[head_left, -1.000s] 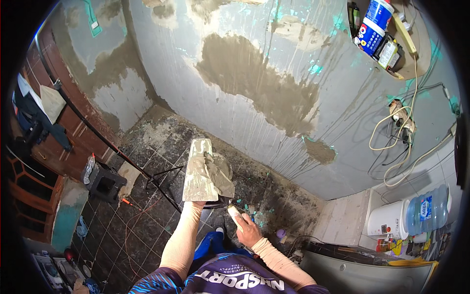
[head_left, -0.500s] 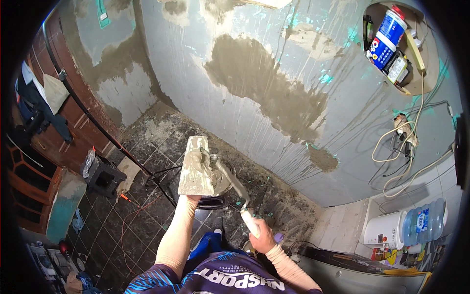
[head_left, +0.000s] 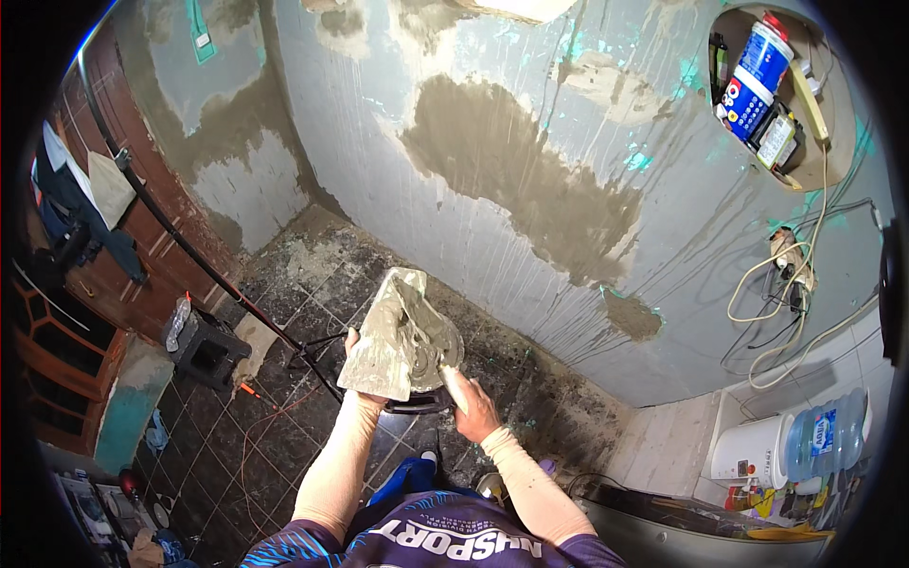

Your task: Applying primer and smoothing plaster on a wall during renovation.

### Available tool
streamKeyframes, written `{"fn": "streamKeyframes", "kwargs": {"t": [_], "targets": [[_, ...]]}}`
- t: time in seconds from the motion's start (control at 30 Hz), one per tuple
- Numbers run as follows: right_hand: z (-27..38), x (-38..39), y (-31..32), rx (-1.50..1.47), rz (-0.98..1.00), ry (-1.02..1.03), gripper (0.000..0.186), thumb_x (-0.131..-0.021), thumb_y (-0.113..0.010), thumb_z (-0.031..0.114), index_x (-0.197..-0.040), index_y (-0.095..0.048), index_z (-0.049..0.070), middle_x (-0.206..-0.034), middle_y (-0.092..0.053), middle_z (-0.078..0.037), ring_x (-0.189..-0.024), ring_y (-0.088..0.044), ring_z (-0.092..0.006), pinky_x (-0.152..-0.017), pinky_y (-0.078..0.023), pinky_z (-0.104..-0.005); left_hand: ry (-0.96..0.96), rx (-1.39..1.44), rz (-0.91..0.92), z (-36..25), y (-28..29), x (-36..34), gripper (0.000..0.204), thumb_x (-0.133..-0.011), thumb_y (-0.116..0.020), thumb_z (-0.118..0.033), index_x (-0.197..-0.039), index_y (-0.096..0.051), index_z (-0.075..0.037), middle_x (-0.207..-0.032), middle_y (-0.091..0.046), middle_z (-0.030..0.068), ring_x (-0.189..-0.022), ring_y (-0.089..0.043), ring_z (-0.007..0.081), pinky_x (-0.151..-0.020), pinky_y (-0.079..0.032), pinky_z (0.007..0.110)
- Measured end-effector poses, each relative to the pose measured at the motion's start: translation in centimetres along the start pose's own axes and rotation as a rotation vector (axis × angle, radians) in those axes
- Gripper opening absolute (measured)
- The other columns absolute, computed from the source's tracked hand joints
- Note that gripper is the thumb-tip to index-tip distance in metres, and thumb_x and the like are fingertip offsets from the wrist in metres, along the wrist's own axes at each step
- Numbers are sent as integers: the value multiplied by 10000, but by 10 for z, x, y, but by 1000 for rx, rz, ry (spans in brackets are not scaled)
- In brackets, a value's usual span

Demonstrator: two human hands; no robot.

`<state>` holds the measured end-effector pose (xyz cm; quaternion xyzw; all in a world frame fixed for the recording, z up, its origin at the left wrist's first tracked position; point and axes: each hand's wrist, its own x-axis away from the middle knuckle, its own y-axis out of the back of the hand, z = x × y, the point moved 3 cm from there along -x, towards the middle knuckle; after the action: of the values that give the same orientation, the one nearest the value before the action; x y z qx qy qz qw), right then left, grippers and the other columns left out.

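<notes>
A pale rectangular hawk (head_left: 371, 364), smeared with wet grey mortar, is held up in front of me. My left hand (head_left: 364, 399) grips it from below, the thumb showing at its left edge and the other fingers mostly hidden. My right hand (head_left: 479, 417) is closed around the light handle of a trowel (head_left: 456, 384). The mortar-coated trowel blade lies over the right side of the hawk; whether it touches the board I cannot tell. Behind them, partly covered, is a round container (head_left: 453, 348) of grey mortar.
A grey wall (head_left: 369, 161) with damp mortar patches rises ahead. Dark dirty floor tiles (head_left: 204, 435) lie below. A black pole (head_left: 194, 241) slants at the left, near a dark hollow block (head_left: 204, 355). To the right are loose cables (head_left: 791, 275), a white bucket (head_left: 743, 452) and a water bottle (head_left: 828, 435).
My right hand has moved up and left, bringing the trowel from beside the hawk to over its right side. The hawk has tilted a little clockwise.
</notes>
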<state>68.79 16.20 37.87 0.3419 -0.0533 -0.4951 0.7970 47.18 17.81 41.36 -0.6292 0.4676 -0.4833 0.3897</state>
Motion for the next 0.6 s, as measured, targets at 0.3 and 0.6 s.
{"fn": "streamKeyframes", "kwargs": {"t": [0.3, 0.6], "targets": [[-37, 59, -1, 123, 38, -163, 729, -738, -530, 23, -1415, -304, 169, -1221, -487, -313, -1104, -488, -490, -920, -436, -510, 20, 68, -47, 15, -3, 8, 621, -865, -478, -520, -1275, -500, -55, -1179, -595, 129, -1014, -589, 300, -899, -478, 420], [-49, 73, 10, -13, 69, -245, 648, -696, -543, -29, -1324, -422, 73, -1261, -522, -190, -1133, -506, -399, -948, -435, -426, -114, 37, 7, -12, -5, 3, 638, -871, -471, -483, -1340, -439, -52, -1251, -560, 140, -1093, -558, 317, -964, -435, 429]]}}
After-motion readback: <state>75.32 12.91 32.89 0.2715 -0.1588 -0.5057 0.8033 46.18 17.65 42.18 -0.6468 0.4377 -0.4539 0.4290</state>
